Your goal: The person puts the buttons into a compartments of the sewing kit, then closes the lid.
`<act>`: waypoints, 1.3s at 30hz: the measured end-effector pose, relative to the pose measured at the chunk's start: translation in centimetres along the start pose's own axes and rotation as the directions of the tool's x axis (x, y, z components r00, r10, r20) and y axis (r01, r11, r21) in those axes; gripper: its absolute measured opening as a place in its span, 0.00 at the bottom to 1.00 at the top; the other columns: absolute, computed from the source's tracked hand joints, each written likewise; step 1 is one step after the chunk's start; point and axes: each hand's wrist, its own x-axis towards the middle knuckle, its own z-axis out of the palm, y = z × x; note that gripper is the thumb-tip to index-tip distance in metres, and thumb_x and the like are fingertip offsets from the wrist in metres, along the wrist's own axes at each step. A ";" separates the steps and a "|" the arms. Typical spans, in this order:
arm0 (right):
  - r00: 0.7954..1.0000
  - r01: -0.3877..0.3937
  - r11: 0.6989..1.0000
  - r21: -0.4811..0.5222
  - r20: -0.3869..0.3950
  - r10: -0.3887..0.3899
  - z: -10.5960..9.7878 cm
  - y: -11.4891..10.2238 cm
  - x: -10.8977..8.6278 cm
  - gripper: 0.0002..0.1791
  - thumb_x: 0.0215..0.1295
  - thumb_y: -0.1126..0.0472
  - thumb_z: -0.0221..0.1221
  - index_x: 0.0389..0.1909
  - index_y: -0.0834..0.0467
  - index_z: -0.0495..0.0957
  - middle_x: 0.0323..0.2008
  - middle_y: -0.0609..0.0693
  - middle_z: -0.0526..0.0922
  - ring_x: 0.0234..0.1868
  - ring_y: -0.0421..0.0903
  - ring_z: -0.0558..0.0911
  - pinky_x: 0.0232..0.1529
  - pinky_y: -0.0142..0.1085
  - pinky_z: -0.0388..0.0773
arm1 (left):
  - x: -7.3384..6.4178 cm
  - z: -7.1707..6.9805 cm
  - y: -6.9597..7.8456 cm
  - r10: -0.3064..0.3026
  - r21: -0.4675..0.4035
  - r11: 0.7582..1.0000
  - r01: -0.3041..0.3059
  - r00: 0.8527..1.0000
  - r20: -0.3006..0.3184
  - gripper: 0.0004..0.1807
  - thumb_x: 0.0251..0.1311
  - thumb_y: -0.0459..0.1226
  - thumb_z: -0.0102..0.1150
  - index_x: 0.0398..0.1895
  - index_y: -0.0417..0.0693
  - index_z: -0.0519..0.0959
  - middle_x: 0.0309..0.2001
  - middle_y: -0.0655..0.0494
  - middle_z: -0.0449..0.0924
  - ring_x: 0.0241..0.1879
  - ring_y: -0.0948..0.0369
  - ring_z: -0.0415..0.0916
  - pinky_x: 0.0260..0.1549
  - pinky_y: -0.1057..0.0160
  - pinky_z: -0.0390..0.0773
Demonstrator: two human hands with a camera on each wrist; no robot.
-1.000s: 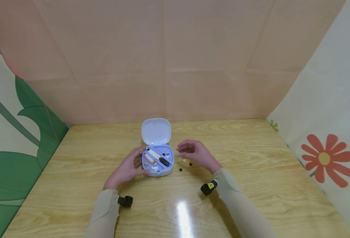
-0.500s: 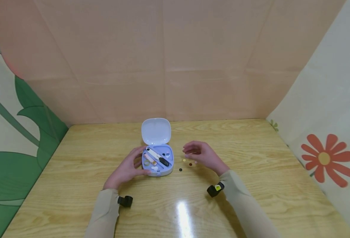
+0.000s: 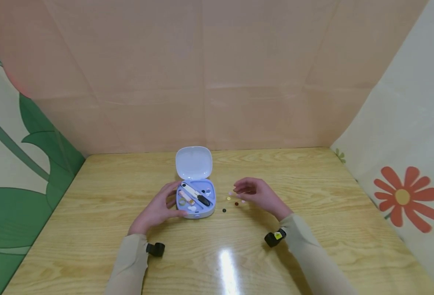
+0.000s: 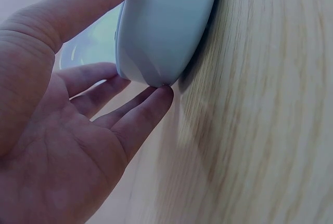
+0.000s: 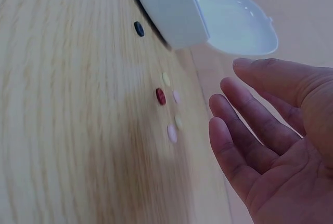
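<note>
A small lavender box (image 3: pixel 204 214) stands on the table with its pale lid (image 3: pixel 194 163) raised. My left hand (image 3: pixel 159 209) holds the box at its left side, thumb along the front and fingertips against the wall (image 4: pixel 161 26) in the left wrist view. Inside lie a white tool with a black end (image 3: pixel 203 200), a pink-and-white piece (image 3: pixel 186 197) and small bits. Right of the box are several loose buttons, among them a black button (image 3: pixel 224 210), a dark red button (image 5: pixel 161 96) and a pink button (image 5: pixel 171 133). My right hand (image 3: pixel 260 195) hovers beside them, fingers loosely bent and holding nothing.
The wooden table (image 3: pixel 312 196) reaches back to a plain pinkish backdrop (image 3: pixel 202 102). Patterned sheets hang at both sides, one with a red flower (image 3: pixel 401 196). A bright light reflection lies near the table's front.
My right hand has drawn back to the right, away from the box, and pink buttons beneath it have come into view. The left hand and the box stay put.
</note>
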 end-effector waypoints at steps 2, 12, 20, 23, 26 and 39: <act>1.000 0.001 1.000 0.000 0.000 -0.001 -0.2 0.1 -0.2 0.19 0.61 0.68 0.63 0.53 0.69 0.74 0.46 0.63 0.80 0.46 0.54 0.80 0.45 0.35 0.82 | 0.0 0.0 0.0 -0.002 -0.001 1.000 0.002 1.000 0.001 0.49 0.43 0.35 0.76 0.71 0.57 0.61 0.68 0.56 0.56 0.65 0.50 0.59 0.64 0.53 0.66; 1.000 0.013 1.000 -0.014 0.011 -0.013 -0.8 1.5 -0.8 0.19 0.61 0.71 0.62 0.53 0.70 0.73 0.46 0.62 0.80 0.47 0.55 0.79 0.49 0.35 0.80 | 0.0 0.0 0.1 -0.012 -0.009 1.000 0.012 1.000 0.002 0.49 0.43 0.35 0.76 0.71 0.57 0.60 0.68 0.56 0.56 0.65 0.49 0.59 0.64 0.53 0.66; 1.000 0.014 1.000 -0.004 0.016 -0.014 -1.0 1.9 -1.2 0.20 0.59 0.73 0.63 0.53 0.69 0.73 0.46 0.61 0.80 0.47 0.56 0.79 0.50 0.36 0.80 | 0.0 0.0 0.3 -0.010 -0.005 1.000 0.010 1.000 0.002 0.50 0.43 0.35 0.76 0.71 0.56 0.60 0.69 0.56 0.55 0.65 0.49 0.59 0.64 0.53 0.66; 1.000 -0.006 1.000 -0.001 0.020 0.006 -1.0 2.2 -1.3 0.21 0.59 0.73 0.63 0.53 0.69 0.73 0.46 0.61 0.80 0.47 0.55 0.79 0.50 0.37 0.80 | 0.0 0.0 0.3 -0.010 -0.010 1.000 0.010 1.000 0.005 0.50 0.43 0.35 0.76 0.71 0.56 0.60 0.69 0.55 0.55 0.65 0.49 0.59 0.64 0.53 0.65; 0.999 -0.020 1.000 0.016 0.027 0.019 -1.0 2.3 -1.3 0.21 0.59 0.73 0.62 0.54 0.69 0.73 0.46 0.62 0.80 0.48 0.57 0.78 0.51 0.39 0.79 | 0.0 0.0 0.2 -0.003 -0.021 1.000 0.003 1.000 0.010 0.50 0.43 0.35 0.76 0.71 0.56 0.60 0.69 0.55 0.55 0.65 0.49 0.59 0.64 0.52 0.65; 0.999 0.003 1.000 0.013 0.046 -0.003 -0.8 2.7 -1.3 0.21 0.57 0.78 0.60 0.54 0.70 0.72 0.46 0.63 0.80 0.47 0.58 0.79 0.50 0.40 0.80 | 0.0 0.0 0.0 -0.008 -0.015 1.000 0.008 1.000 0.008 0.49 0.44 0.34 0.75 0.71 0.57 0.60 0.69 0.54 0.54 0.66 0.49 0.58 0.65 0.52 0.64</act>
